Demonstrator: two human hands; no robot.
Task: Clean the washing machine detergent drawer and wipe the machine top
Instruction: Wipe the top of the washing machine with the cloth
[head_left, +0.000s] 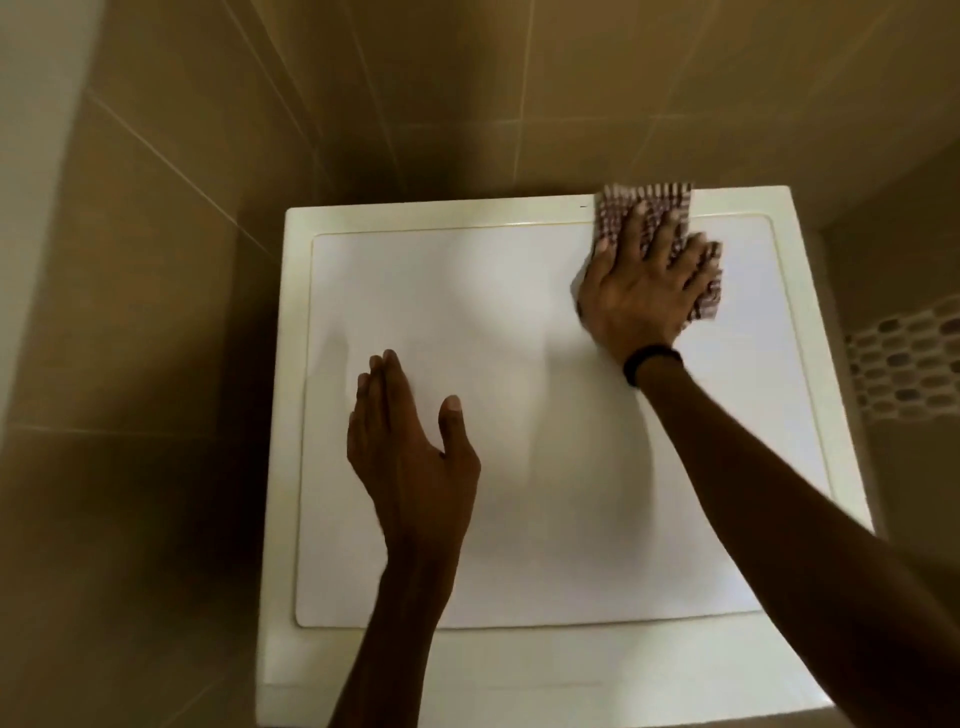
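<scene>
while the left hand (410, 457) is held flat, the right hand (639, 291) presses a cloth (618, 208) on the machine top (519, 519)

brown wall tiles (156, 260) stand at the left, and the white machine top fills the middle. over its left-middle part the left hand has a slack grip: fingers straight and together, thumb apart, holding nothing. whether it touches the surface cannot be told. near the far right corner the right hand's grip is spread wide, its splayed fingers pressing the checked cloth flat. the cloth reaches onto the back rim. a black band (652, 364) circles that wrist. mosaic tiles (914, 358) show far right.
</scene>
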